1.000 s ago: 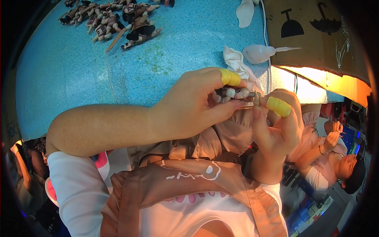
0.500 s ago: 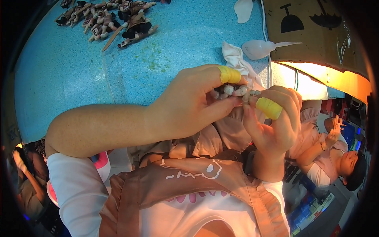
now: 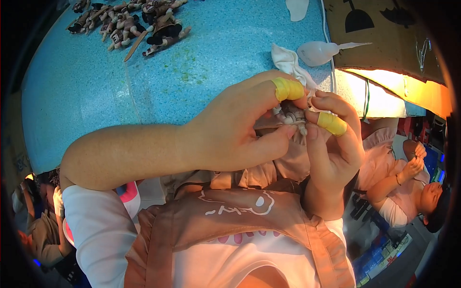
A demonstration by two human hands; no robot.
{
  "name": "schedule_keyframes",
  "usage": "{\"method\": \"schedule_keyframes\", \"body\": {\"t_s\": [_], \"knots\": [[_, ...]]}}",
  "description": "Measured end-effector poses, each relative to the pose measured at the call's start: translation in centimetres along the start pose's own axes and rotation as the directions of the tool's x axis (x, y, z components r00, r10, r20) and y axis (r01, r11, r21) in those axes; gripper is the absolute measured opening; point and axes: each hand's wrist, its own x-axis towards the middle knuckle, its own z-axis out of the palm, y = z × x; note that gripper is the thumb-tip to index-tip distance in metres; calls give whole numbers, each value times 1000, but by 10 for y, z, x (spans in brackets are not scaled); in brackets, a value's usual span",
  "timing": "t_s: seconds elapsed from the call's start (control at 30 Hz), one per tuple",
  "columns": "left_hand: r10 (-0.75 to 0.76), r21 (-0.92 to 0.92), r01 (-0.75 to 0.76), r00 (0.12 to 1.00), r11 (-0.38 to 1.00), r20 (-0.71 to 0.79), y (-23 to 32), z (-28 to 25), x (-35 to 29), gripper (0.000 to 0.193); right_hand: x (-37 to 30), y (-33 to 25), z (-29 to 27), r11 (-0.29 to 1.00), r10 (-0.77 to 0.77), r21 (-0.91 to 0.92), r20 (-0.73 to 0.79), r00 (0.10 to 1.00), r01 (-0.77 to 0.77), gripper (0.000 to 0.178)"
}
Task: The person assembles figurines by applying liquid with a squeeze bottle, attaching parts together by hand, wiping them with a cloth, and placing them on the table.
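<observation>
A small figurine (image 3: 294, 114), pale with a greyish-brown part, is held between my two hands above the table's near edge. My left hand (image 3: 245, 120) is closed on it, thumb below and a yellow-taped finger above. My right hand (image 3: 338, 139) pinches at its right side with the thumb and fingertips, and yellow tape wraps a finger there too. Fingers cover much of the figurine, so its face and details cannot be made out. Just beyond my fingers lies a crumpled white cloth (image 3: 290, 62).
Several similar figurines (image 3: 127, 26) lie piled at the far left of the blue table (image 3: 86, 96), with a wooden stick (image 3: 136, 46). A translucent squeeze bottle (image 3: 317, 53) lies by a white cable (image 3: 329, 41). Cardboard (image 3: 384, 38) stands right. A co-worker (image 3: 403, 187) sits right.
The figurine has turned in my fingers, now showing its greyish-brown part. My right fingers have shifted up around its right side. The view has shifted slightly.
</observation>
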Motion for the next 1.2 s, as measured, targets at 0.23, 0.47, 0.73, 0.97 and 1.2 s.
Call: {"method": "schedule_keyframes", "body": {"t_s": [0.23,0.47,0.73,0.97,1.2], "knots": [[-39,110,40,999,993,-9,4,-1,3,34,3,-3,-1,995,94,-27,86,992,-92,17],[-163,12,163,987,987,-15,3,1,-1,31,0,-3,5,993,81,-92,63,995,-75,18],[-533,-680,579,785,451,316,18,-3,6,49,-8,8,-2,999,-26,-18,54,998,27,60],[-413,-612,494,866,618,282,17,0,3,64,-11,8,-1,952,184,232,80,980,-198,66],[-454,-629,503,854,593,255,22,0,4,60,-11,9,-5,962,156,207,123,980,-179,62]]}}
